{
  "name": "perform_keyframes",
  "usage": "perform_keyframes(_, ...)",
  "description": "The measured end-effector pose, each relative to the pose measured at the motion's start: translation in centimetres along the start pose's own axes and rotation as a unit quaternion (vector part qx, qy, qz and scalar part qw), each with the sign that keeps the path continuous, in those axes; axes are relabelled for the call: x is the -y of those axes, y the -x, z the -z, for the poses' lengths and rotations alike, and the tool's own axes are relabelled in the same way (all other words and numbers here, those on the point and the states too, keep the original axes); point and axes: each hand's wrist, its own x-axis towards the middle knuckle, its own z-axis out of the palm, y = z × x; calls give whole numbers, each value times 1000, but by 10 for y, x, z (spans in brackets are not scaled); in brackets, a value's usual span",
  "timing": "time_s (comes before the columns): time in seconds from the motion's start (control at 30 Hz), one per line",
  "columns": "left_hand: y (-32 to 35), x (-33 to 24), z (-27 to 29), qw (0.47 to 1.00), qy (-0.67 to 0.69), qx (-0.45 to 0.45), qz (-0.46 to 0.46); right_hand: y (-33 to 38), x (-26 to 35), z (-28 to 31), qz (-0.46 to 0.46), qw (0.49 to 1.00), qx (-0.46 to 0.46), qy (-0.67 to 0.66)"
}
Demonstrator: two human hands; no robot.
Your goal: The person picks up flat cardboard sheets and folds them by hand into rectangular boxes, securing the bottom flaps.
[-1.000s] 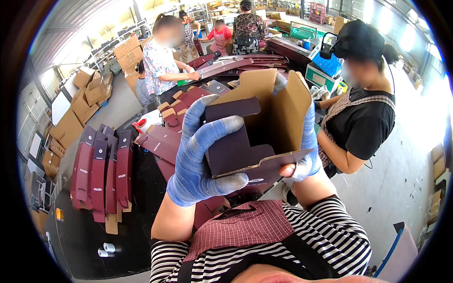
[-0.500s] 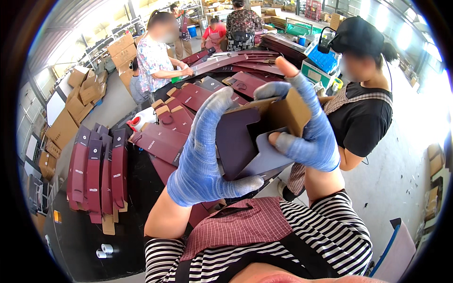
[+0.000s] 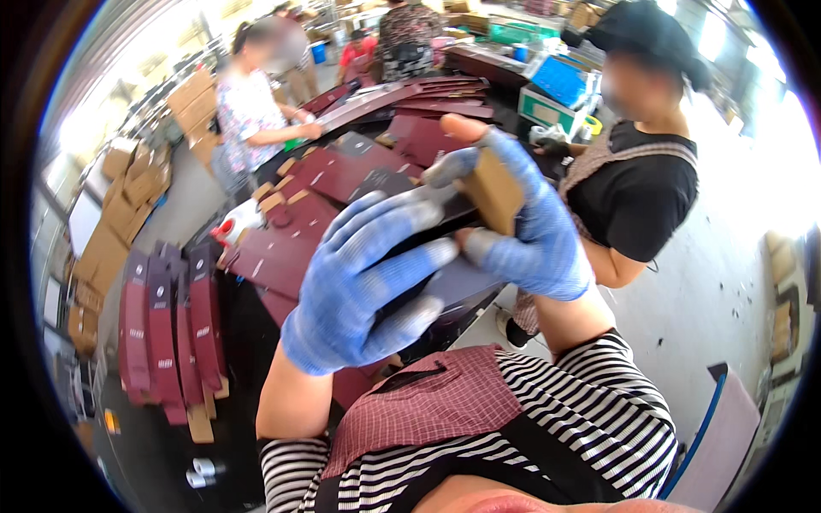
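Between my two hands, at chest height, is a cardboard carton (image 3: 462,284), dark purple-grey outside with a brown inner flap (image 3: 498,195). My left hand (image 3: 363,286), in a blue knit glove with pale fingertips, lies across the open end, its fingers bent over the flaps and pressing on them. On the other side my right hand (image 3: 534,231), gloved alike but with bare index and thumb tips, grips the carton's side by the brown flap. My hands hide much of the carton. Behind them, flat maroon cartons (image 3: 286,244) overlap on the black table.
Several narrow folded maroon cartons (image 3: 171,329) stand at the left on the black table (image 3: 145,462), with small white rolls (image 3: 203,468) nearer. A co-worker in black (image 3: 637,162) stands close on my right; another person (image 3: 248,111) works across the table. A chair back (image 3: 714,436) is at lower right.
My left hand has moved from the carton's side to over its open end, fingers now bent across it. The carton has tilted and its inside is covered. The view has shifted slightly.
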Motion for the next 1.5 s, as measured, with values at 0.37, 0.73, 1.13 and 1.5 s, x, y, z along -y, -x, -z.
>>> perform_keyframes(0.37,12,0,-11,995,-87,42,34,2,-7,3,66,996,37,43)
perform_keyframes(0.73,6,-19,-14,995,-91,-10,48,11,-7,-7,21,999,-2,-29)
perform_keyframes(1.13,3,-13,-31,989,-127,-43,59,5,-25,10,9,997,8,-78)
perform_keyframes(1.5,11,13,-26,989,-113,-50,81,-8,-54,6,-61,994,-50,-73)
